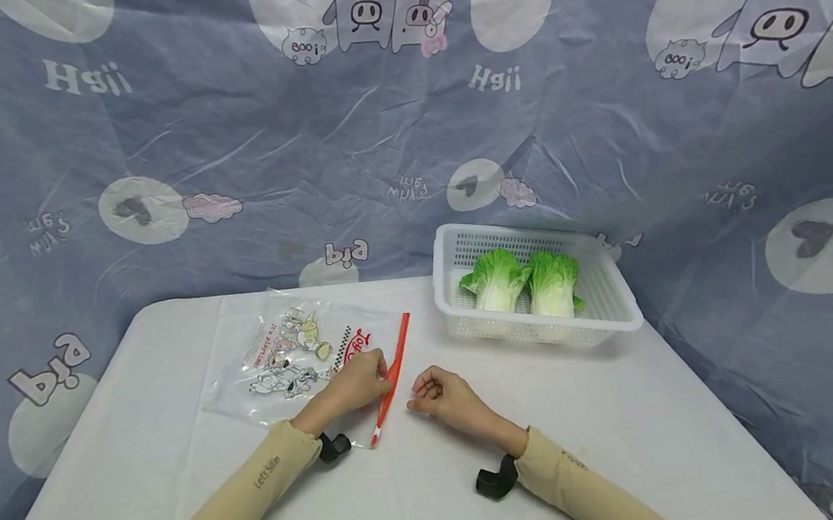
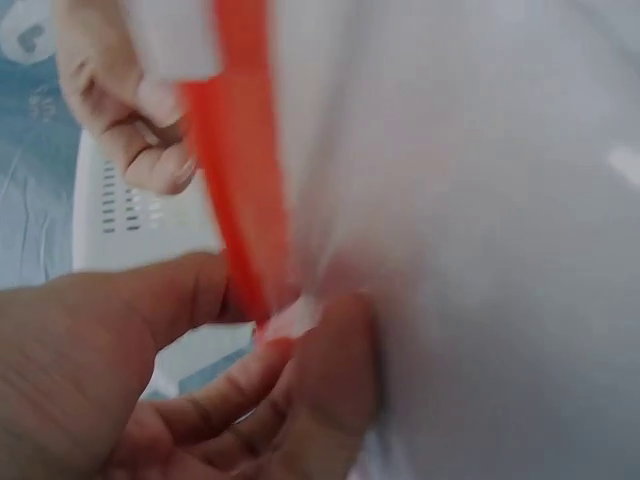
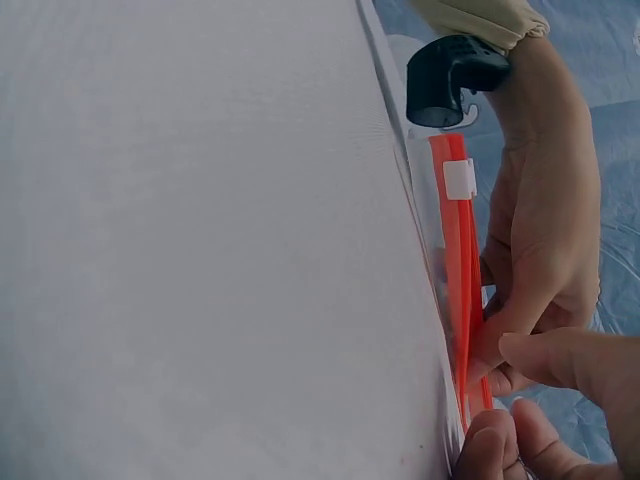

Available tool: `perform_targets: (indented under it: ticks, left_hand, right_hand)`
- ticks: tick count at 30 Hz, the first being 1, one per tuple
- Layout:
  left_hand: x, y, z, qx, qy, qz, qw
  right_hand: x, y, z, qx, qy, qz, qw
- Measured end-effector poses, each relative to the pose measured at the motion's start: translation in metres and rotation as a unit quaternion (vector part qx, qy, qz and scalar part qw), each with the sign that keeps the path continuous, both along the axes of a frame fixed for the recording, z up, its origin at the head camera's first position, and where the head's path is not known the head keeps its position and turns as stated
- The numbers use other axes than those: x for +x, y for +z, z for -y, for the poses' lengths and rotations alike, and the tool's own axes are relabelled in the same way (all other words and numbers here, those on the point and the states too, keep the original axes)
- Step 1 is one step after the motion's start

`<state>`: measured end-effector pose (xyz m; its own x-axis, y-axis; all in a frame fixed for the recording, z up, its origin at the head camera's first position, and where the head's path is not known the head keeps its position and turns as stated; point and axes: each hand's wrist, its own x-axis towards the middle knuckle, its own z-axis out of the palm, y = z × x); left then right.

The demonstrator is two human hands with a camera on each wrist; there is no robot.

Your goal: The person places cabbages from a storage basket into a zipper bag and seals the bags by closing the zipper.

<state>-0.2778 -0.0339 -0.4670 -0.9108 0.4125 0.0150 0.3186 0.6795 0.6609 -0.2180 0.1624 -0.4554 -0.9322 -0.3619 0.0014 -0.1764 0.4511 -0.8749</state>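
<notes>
A clear slider zip bag (image 1: 276, 361) with cartoon figures and a red zip strip (image 1: 397, 350) lies flat on the table, its strip toward the right. My left hand (image 1: 359, 383) reaches over the bag and pinches the red strip between thumb and fingers, also seen close up in the left wrist view, where the bag is blurred. The white slider (image 3: 459, 180) sits near one end of the strip. Just right of the strip, my right hand (image 1: 451, 403) hovers with loosely bent fingers. Nothing shows between its thumb and fingertips.
At the back right of the white table (image 1: 567, 413) stands a white perforated basket (image 1: 460, 318). Two heads of Chinese cabbage (image 1: 497, 277) lie in it side by side. A blue patterned cloth (image 1: 374, 130) hangs behind the table.
</notes>
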Motion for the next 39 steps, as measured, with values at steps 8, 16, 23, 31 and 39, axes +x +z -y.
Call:
perform_targets:
  ticks: [8, 16, 23, 31, 39]
  left_hand:
    - [-0.001, 0.010, 0.004, 0.055, 0.037, 0.033, 0.9972]
    - [0.004, 0.046, 0.022, 0.054, 0.072, 0.028, 0.9955]
    - [0.008, 0.066, 0.032, 0.070, 0.090, 0.001, 0.9935]
    - [0.004, 0.080, 0.049, 0.077, 0.112, -0.001, 0.9907]
    - [-0.002, 0.093, 0.071, 0.106, 0.176, -0.043, 0.9777]
  right_hand:
    - [-0.018, -0.025, -0.002, 0.005, -0.028, 0.010, 1.000]
    - [-0.035, -0.017, 0.018, -0.036, -0.064, 0.066, 0.995]
    - [-0.056, -0.011, 0.049, -0.106, -0.114, 0.070, 0.985]
    - [-0.076, -0.006, 0.074, -0.156, -0.151, 0.018, 0.976]
    - [-0.082, 0.000, 0.091, -0.177, -0.139, 0.014, 0.974]
